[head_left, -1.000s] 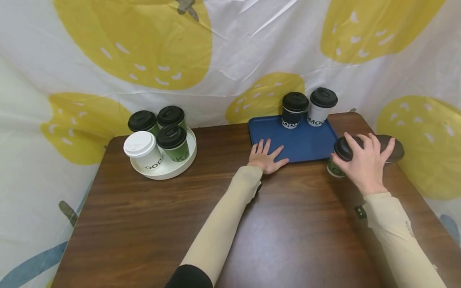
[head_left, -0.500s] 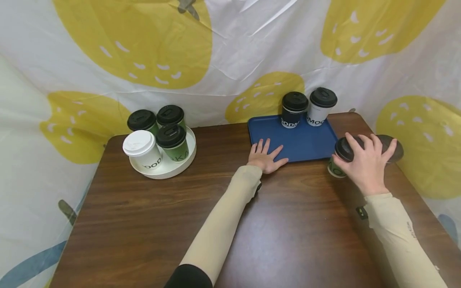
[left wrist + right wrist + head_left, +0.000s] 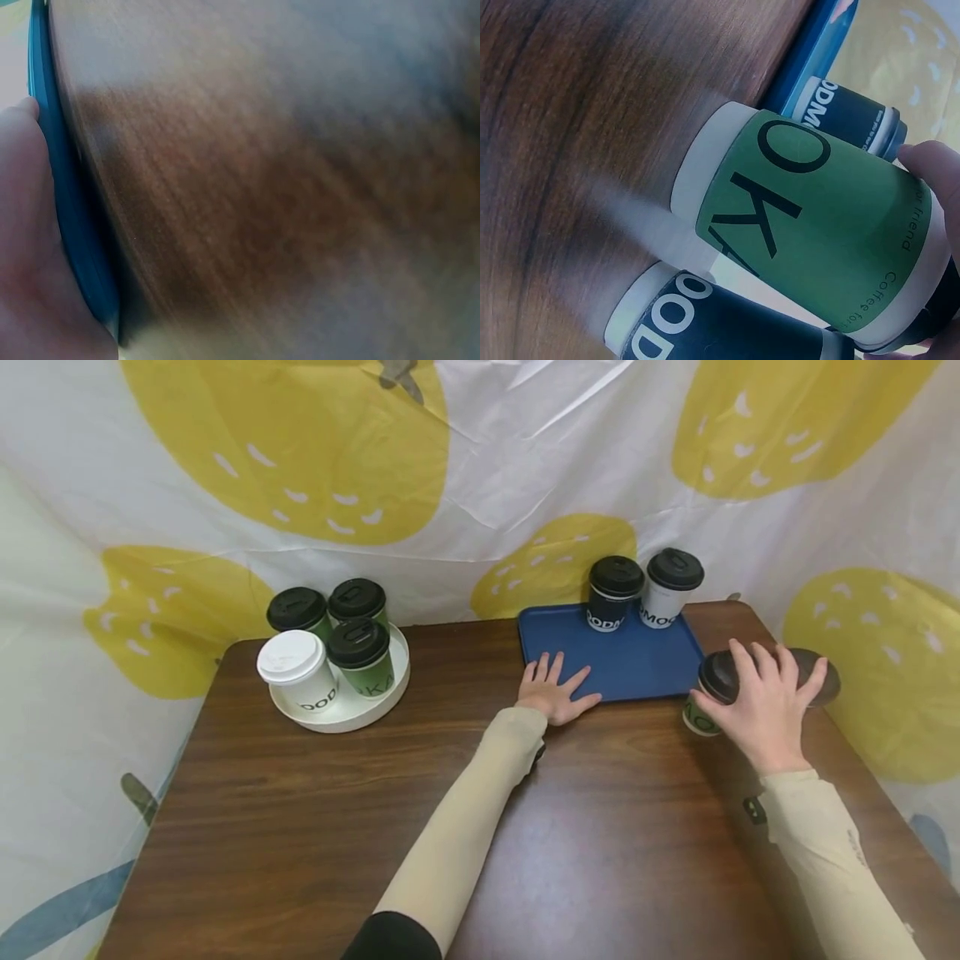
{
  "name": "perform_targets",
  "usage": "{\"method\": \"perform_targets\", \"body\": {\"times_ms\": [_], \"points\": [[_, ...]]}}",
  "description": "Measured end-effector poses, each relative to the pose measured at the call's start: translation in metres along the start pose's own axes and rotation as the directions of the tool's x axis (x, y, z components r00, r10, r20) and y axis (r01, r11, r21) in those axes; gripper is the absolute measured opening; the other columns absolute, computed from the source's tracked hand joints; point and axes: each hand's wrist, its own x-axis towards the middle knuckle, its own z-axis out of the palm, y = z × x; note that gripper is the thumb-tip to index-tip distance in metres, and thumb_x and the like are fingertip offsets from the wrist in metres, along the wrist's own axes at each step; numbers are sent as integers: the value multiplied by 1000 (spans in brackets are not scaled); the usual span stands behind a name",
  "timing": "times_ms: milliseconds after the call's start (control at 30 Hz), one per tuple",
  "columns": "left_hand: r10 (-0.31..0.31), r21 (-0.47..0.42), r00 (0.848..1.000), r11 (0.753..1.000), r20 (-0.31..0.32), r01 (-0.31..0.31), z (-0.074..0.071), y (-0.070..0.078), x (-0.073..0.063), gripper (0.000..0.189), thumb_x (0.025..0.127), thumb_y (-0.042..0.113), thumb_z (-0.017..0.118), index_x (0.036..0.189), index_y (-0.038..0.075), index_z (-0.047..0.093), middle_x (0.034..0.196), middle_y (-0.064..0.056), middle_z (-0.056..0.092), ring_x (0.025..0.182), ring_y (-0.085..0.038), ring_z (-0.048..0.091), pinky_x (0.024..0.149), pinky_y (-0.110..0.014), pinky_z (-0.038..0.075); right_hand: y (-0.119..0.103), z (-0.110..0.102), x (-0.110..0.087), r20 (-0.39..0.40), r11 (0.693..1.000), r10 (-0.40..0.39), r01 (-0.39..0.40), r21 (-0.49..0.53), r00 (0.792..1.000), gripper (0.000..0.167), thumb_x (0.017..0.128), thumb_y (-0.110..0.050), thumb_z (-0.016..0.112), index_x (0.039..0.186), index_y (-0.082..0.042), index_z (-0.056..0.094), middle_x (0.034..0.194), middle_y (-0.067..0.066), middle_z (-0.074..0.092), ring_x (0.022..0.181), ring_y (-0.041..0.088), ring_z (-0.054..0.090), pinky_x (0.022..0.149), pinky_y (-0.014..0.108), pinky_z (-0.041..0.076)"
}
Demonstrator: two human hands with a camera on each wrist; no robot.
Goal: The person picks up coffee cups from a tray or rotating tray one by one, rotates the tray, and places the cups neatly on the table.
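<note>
My right hand (image 3: 765,714) grips a green paper coffee cup (image 3: 701,717) with a black lid, thumb and fingers round its lid end. Dark letters mark the green cup (image 3: 802,217) in the right wrist view, and a dark cup (image 3: 727,322) with white letters stands beside it. My left hand (image 3: 551,693) lies with spread fingers across the near edge of a blue tray (image 3: 622,664). In the left wrist view, part of that hand (image 3: 26,225) rests against the tray's edge (image 3: 71,202). The right palm hides part of the green cup in the head view.
On the blue tray's far side stand a dark cup (image 3: 606,602) and a white cup (image 3: 663,597), both black-lidded. A white round tray (image 3: 360,720) at left bears several lidded cups. Behind my right hand shows a dark rounded shape (image 3: 823,681) near the wooden table's (image 3: 600,827) right edge.
</note>
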Motion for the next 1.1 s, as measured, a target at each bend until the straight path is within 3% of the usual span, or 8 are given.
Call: {"method": "perform_targets", "body": {"times_ms": [167, 300, 400, 500, 667, 800, 900, 1100], "points": [[-1, 10, 1000, 1000, 4, 0, -1, 2, -1, 70, 98, 81, 13, 160, 54, -9, 175, 4, -20, 164, -25, -18, 134, -45, -7, 0, 0, -3, -20, 1000, 3, -4, -26, 1000, 92, 66, -42, 88, 143, -3, 56, 139, 35, 55, 135, 57, 42, 118, 82, 5], [2, 11, 1000, 1000, 6, -2, 0, 3, -2, 70, 99, 81, 13, 160, 54, -9, 175, 4, -21, 164, -25, -18, 134, -45, -8, -5, 0, -4, -87, 1000, -18, 17, -17, 996, 93, 70, -58, 75, 143, -3, 56, 143, 34, 53, 137, 57, 41, 117, 83, 4], [-2, 15, 1000, 1000, 7, 1, 1, 2, -2, 71, 98, 81, 13, 160, 54, -9, 175, 4, -21, 164, -25, -18, 134, -45, -8, -19, 4, -5, -142, 998, -56, 56, -10, 988, 88, 78, -62, 66, 142, -3, 57, 144, 34, 53, 141, 56, 40, 117, 83, 5], [-17, 30, 1000, 999, -1, 17, 1, 1, -4, 71, 98, 82, 13, 159, 55, -9, 175, 5, -20, 164, -24, -17, 134, -45, -7, -42, 14, 0, -162, 996, -92, 93, -3, 983, 76, 85, -54, 63, 140, -2, 59, 144, 34, 53, 147, 54, 36, 118, 81, 8], [-35, 61, 999, 997, -28, 37, 0, 3, -7, 70, 98, 82, 12, 160, 55, -7, 176, 6, -16, 165, -24, -13, 135, -45, -4, -84, 34, 29, -94, 996, -62, 67, 50, 994, 56, 90, -31, 66, 136, 0, 60, 148, 34, 49, 153, 55, 26, 123, 73, 14], [-33, 66, 998, 997, -44, 36, -2, 7, -13, 70, 99, 81, 12, 161, 54, -5, 177, 5, -13, 165, -24, -11, 135, -44, -3, -100, 54, 64, 18, 986, 91, -93, 139, 996, 58, 93, -23, 67, 143, 1, 53, 156, 36, 38, 155, 57, 17, 125, 70, 14], [-30, 71, 997, 997, -66, 35, -3, 9, -17, 69, 99, 80, 13, 161, 54, -4, 177, 5, -10, 166, -23, -9, 135, -42, -2, -97, 70, 88, 131, 951, 250, -268, 156, 959, 65, 95, -19, 67, 153, -1, 43, 162, 36, 25, 156, 57, 8, 127, 68, 9], [-48, 119, 993, 991, -103, 60, -4, 11, -26, 68, 99, 80, 14, 161, 55, 0, 178, 6, -4, 166, -21, -4, 135, -43, -2, -75, 92, 127, 315, 869, 459, -493, 33, 831, 80, 96, -21, 65, 164, -9, 24, 169, 34, 6, 157, 58, -3, 127, 70, 1]]}}
